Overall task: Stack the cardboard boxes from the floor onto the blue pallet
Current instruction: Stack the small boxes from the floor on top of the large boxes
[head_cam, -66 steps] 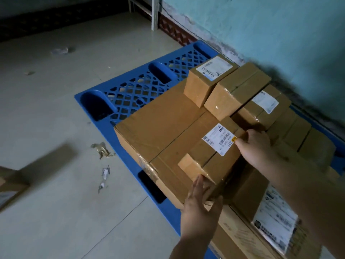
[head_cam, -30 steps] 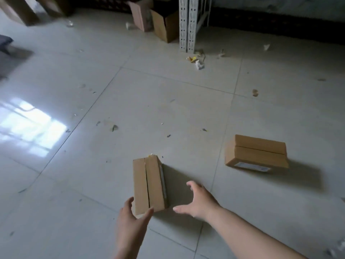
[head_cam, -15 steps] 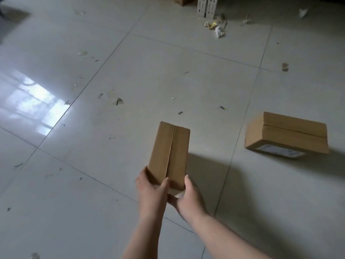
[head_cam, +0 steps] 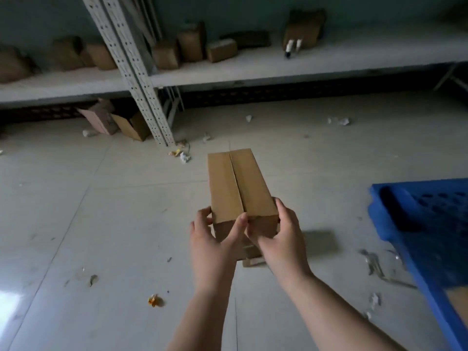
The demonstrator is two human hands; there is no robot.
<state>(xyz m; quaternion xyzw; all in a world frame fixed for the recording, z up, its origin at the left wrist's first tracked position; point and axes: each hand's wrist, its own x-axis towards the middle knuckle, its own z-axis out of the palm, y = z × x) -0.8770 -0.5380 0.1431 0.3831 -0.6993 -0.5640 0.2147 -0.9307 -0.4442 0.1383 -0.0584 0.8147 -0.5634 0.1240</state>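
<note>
While both hands grip its near end, the cardboard box [head_cam: 240, 188] hangs in the air above the floor [head_cam: 101, 224], its long side pointing away and its taped seam facing up. The left hand [head_cam: 212, 239] curls round the near left corner, thumb on the top face; the right hand [head_cam: 278, 236] wraps the near right corner the same way. Scraps of paper [head_cam: 154, 300] lie scattered on the tiles below. To the right, well apart from the box, a corner of the blue pallet [head_cam: 417, 224] shows. Farther off stands a pale perforated shelf post [head_cam: 131, 69], two open cartons [head_cam: 114, 122] by its foot, and small boxes [head_cam: 220, 49] on the low shelf. Half a second ago the box was lower over the floor, with a second box nearby; that one is out of sight now.
</note>
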